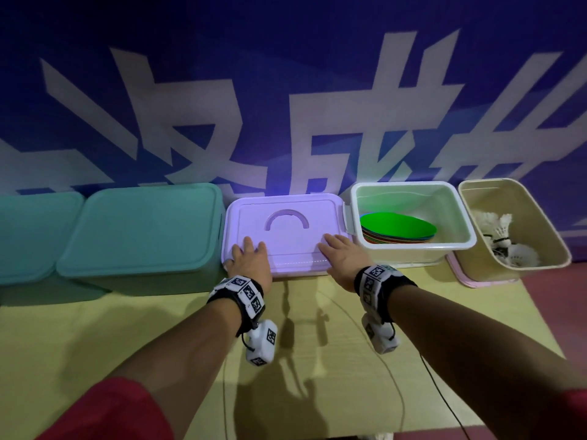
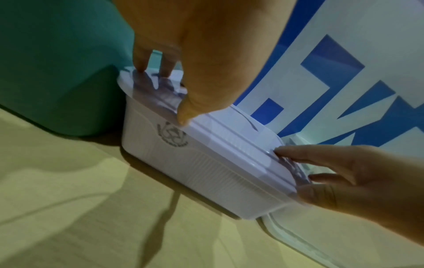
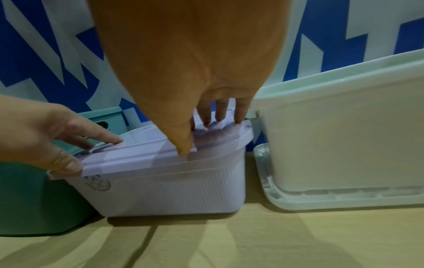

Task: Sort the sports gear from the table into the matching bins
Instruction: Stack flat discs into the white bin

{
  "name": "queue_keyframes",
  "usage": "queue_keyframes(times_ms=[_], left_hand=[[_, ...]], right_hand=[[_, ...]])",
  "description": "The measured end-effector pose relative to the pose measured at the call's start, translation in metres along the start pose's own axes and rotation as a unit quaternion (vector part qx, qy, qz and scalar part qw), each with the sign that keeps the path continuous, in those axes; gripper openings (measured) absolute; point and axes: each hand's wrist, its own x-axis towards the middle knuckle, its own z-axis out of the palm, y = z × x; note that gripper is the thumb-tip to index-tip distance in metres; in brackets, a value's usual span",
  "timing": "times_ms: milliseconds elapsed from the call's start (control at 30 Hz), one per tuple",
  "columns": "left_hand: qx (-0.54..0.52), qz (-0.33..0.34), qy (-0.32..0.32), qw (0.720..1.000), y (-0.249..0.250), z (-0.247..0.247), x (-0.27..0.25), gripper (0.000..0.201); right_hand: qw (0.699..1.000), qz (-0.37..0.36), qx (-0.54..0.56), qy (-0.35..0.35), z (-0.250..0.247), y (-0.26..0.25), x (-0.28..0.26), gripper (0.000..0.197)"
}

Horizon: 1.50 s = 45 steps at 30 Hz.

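Two hands are laid flat on the lid (image 1: 287, 231) of a pale lilac bin (image 1: 286, 271) in the head view: the left hand (image 1: 249, 260) at its near left corner, the right hand (image 1: 341, 254) near its right edge, fingers straight, nothing gripped. An arched handle (image 1: 286, 218) is moulded into the lid. The bin is set on the table (image 1: 317, 360) between a lidded teal bin (image 1: 139, 230) and an open white bin (image 1: 413, 246) holding flat coloured discs (image 1: 398, 228). Shuttlecocks (image 1: 502, 239) are seen in a beige bin (image 1: 540, 242) further right.

From the left wrist, the left fingers (image 2: 140, 63) are pressed on the glossy lid (image 2: 229, 134); a ribbed front wall (image 2: 201, 170) with a printed emblem (image 2: 172, 134) is shown.

From the right wrist, the right fingers (image 3: 220, 112) are spread on the lid (image 3: 146, 146).
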Motion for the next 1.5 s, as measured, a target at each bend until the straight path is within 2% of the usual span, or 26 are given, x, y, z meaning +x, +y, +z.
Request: queue_keyframes(times_ms=[67, 167, 200, 367, 500, 633, 833, 1000, 1233, 1400, 1500], left_hand=[[0.003, 0.001, 0.018, 1.0, 0.018, 0.002, -0.007, 0.055], [-0.025, 0.03, 0.037, 0.999, 0.053, 0.011, -0.017, 0.048], [-0.045, 0.044, 0.045, 0.997, 0.067, 0.015, -0.021, 0.047], [-0.118, 0.102, 0.091, 0.984, 0.144, 0.033, -0.04, 0.039], [-0.14, 0.098, 0.032, 0.985, 0.205, 0.06, -0.053, 0.043], [-0.134, 0.045, -0.066, 0.988, 0.246, 0.085, -0.055, 0.054], [-0.094, -0.007, -0.116, 0.989, 0.267, 0.097, -0.032, 0.071], [-0.082, -0.03, -0.154, 0.984, 0.275, 0.103, -0.015, 0.08], [-0.066, -0.033, -0.115, 0.991, 0.272, 0.113, -0.006, 0.077], [-0.054, -0.031, -0.105, 0.993, 0.269, 0.117, -0.018, 0.069], [-0.051, -0.016, -0.108, 0.993, 0.265, 0.124, -0.033, 0.063]], right_hand=[[0.999, -0.021, 0.042, 0.021, 0.002, 0.016, -0.015, 0.056], [0.988, -0.006, 0.129, 0.083, 0.007, 0.046, -0.043, 0.044], [0.986, 0.003, 0.147, 0.082, 0.01, 0.057, -0.053, 0.043], [0.983, 0.055, 0.175, -0.01, 0.036, 0.127, -0.087, 0.04], [0.97, 0.122, 0.21, -0.035, 0.058, 0.187, -0.104, 0.049], [0.953, 0.175, 0.24, -0.066, 0.074, 0.233, -0.11, 0.062], [0.944, 0.179, 0.258, -0.1, 0.08, 0.262, -0.096, 0.079], [0.93, 0.194, 0.286, -0.124, 0.086, 0.27, -0.084, 0.081], [0.928, 0.201, 0.298, -0.102, 0.1, 0.273, -0.081, 0.081], [0.939, 0.197, 0.267, -0.089, 0.107, 0.268, -0.101, 0.062], [0.941, 0.192, 0.26, -0.096, 0.111, 0.266, -0.118, 0.063]])
